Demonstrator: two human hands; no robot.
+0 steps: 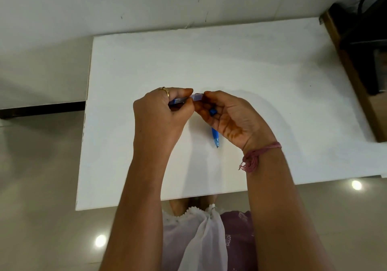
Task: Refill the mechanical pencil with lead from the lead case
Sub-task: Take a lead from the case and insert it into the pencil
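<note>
Above the middle of the white table (272, 82), my left hand (159, 116) grips a small blue lead case (177, 101) held level. The case's clear end (198, 96) pokes out to the right, and my right hand (234, 118) pinches it between thumb and forefinger. That same hand keeps the blue mechanical pencil (215, 137) tucked against its palm. The pencil's metal tip points down towards me, and its blue top end shows between the fingers. No lead is visible.
A brown wooden stand with a dark object (360, 47) sits along the table's right edge. A pale wall (146, 3) rises behind the table. Glossy floor tiles lie to the left and near me.
</note>
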